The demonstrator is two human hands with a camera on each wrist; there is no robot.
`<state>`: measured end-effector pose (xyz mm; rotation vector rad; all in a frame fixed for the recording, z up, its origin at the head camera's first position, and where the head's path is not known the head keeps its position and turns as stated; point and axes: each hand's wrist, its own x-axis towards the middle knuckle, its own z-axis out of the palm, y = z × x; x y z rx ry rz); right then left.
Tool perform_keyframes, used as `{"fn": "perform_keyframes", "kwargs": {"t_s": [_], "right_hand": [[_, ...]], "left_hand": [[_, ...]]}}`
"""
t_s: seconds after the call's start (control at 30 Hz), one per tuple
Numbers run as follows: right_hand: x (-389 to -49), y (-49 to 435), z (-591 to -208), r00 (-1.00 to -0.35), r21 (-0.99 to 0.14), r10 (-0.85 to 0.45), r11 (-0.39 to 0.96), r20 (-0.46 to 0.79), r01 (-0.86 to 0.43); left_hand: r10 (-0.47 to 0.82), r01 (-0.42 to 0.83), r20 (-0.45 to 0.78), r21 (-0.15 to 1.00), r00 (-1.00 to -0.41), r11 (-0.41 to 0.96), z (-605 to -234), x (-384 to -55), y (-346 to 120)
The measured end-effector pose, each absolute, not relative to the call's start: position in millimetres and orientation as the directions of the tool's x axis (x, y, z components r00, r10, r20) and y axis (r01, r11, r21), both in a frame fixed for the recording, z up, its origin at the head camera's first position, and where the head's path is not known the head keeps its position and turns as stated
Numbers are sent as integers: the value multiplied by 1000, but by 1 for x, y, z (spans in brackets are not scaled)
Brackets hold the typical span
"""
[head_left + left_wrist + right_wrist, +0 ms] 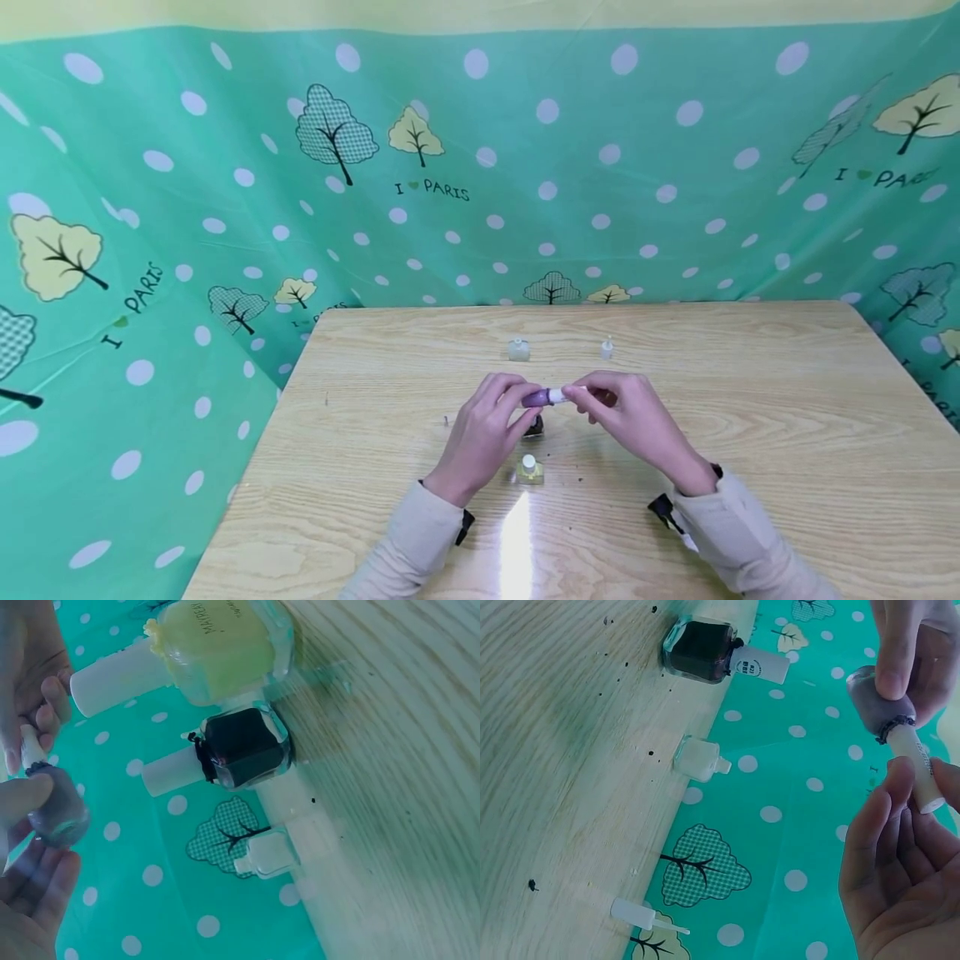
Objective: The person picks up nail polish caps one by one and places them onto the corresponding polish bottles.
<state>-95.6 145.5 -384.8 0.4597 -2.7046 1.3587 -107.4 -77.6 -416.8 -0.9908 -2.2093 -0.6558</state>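
Observation:
Above the table my left hand (477,429) pinches a purple nail polish bottle (536,398) by its body. The bottle lies sideways, its white cap (919,774) toward the right. My right hand (628,415) pinches that cap between thumb and fingers. In both wrist views the cap sits on the neck, where dark dried polish rings its base. Below the hands stands a dark nail polish bottle (247,746) with a white cap, partly hidden by my left hand in the head view. Nearer to me is a yellow nail polish bottle (529,473), also capped.
Farther back on the wooden table (750,400) stands an uncapped bottle with whitish contents (519,351). To its right, a white cap with its brush (607,349) stands brush upward. Small dark specks dot the tabletop. A green dotted cloth (480,167) hangs behind.

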Motion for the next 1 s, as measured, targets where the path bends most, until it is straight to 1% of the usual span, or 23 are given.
{"fn": "perform_keyframes", "kwargs": {"t_s": [0.2, 0.33, 0.47, 0.63, 1.0], "right_hand": [[-95, 144, -385, -951, -764, -221, 568, 214, -304], [-95, 143, -384, -957, -768, -213, 572, 199, -287], [-96, 142, -382, -958, -771, -211, 571, 195, -283], [-99, 142, -381, -947, -769, -227, 554, 229, -319], [-104, 143, -382, -920, -734, -248, 554, 305, -393]], "left_hand": [[482, 775, 683, 200, -549, 599, -415, -106, -75], [480, 770, 668, 226, -568, 597, -414, -107, -74], [480, 772, 671, 226, -565, 594, -413, -109, -74], [480, 776, 673, 230, -563, 588, -411, -112, -74], [458, 757, 649, 297, -607, 582, -410, -119, -75]]}}
